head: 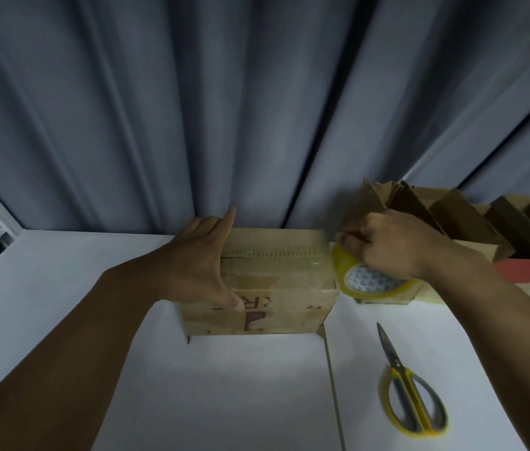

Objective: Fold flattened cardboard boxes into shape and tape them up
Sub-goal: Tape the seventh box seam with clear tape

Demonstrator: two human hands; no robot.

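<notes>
one box (278,278) under flat left hand (200,263); right hand (389,247) grips one tape roll (372,284)

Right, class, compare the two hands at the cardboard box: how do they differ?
The left hand lies flat, fingers straight, on the left end of the cardboard box; the right hand has curled fingers. The left hand holds no tool; the right hand grips the yellow tape roll. Both sit at the box's top, at opposite ends.
</notes>
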